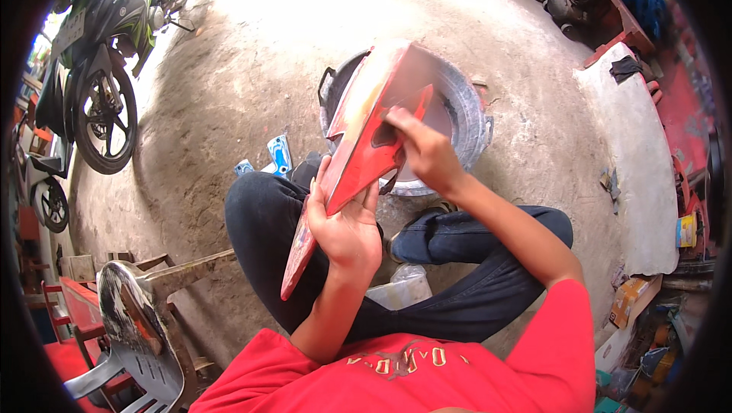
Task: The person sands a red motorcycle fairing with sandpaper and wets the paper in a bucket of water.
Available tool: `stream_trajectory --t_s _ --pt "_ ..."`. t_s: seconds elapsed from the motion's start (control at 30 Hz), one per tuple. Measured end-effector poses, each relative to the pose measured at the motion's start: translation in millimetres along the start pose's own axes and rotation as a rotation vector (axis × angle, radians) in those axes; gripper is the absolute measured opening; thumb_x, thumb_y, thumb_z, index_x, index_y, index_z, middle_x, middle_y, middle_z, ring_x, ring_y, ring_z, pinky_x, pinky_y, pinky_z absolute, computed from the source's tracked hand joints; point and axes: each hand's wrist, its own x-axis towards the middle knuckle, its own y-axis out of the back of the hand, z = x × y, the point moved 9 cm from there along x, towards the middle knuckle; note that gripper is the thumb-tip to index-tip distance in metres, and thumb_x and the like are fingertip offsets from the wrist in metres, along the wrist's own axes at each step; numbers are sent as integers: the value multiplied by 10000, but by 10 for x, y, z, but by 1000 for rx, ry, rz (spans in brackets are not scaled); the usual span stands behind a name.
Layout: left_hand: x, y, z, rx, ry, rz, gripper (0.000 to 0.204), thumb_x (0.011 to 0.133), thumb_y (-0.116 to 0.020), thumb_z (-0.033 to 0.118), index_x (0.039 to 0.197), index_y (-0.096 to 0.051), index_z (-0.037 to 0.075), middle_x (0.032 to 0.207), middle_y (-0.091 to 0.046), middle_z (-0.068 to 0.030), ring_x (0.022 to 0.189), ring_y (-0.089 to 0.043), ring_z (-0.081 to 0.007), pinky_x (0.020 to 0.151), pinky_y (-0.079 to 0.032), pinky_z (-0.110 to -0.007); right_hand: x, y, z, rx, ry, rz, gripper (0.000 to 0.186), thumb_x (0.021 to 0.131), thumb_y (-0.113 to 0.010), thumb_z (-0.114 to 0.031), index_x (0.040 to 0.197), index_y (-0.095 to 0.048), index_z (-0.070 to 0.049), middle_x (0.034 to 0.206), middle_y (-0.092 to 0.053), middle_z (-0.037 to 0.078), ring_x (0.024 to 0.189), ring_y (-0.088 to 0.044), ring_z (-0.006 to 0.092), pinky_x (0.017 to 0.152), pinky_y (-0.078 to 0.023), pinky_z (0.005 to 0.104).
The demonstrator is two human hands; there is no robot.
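Observation:
A long red motorcycle fairing panel [362, 171], pointed at its near end and worn pale in places, lies slanted over a round basin [463, 100] on the floor. My left hand [347, 231] is under its near part, palm up, with the thumb and fingers gripping its edges. My right hand [422, 150] presses bent, closed fingers onto the panel's right side, beside a dark grey patch. Whether a small piece is pinched under those fingertips cannot be made out. The basin has dark handles and a whitish, streaked inner wall; the panel hides part of it.
My bent legs in dark jeans [480, 241] frame the basin. Blue-and-white parts [280, 155] lie left of it. A clear plastic container [404, 287] sits between my legs. A worn plastic chair [145, 337] stands near left, motorcycles [107, 108] far left, a pale slab [637, 176] right.

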Motion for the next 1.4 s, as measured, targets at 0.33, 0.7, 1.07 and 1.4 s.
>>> stream_trajectory --t_s 0.33,0.7,1.07,1.4 --pt "14 18 -4 -24 -1 -4 549 1089 -353 394 1511 -416 48 1536 -502 -199 1402 -515 -373 1189 -400 -526 -24 28 -58 12 1 -16 450 887 -588 42 1315 -681 -64 1333 -683 193 1283 -645 338 1093 -529 445" --pt "4 35 14 9 -18 14 563 1080 -363 401 1499 -419 28 1517 -519 -201 1404 -515 -370 1174 -409 -537 81 9 113 26 -77 -15 395 907 -601 15 1297 -663 -6 1285 -687 235 1238 -659 361 1059 -546 450" --pt "-1 13 6 5 -5 10 548 1092 -342 395 1515 -425 57 1525 -524 -180 1374 -548 -352 1156 -430 -507 -5 -47 84 14 -92 2 355 966 -603 22 1316 -658 4 1317 -674 242 1297 -621 379 1093 -514 456" --pt "38 46 -22 -7 6 -14 540 1089 -337 396 1526 -433 93 1530 -534 -142 1367 -563 -316 1135 -454 -481 -23 -50 -83 15 17 -52 407 933 -593 13 1334 -645 -23 1372 -647 226 1315 -607 374 1107 -513 457"
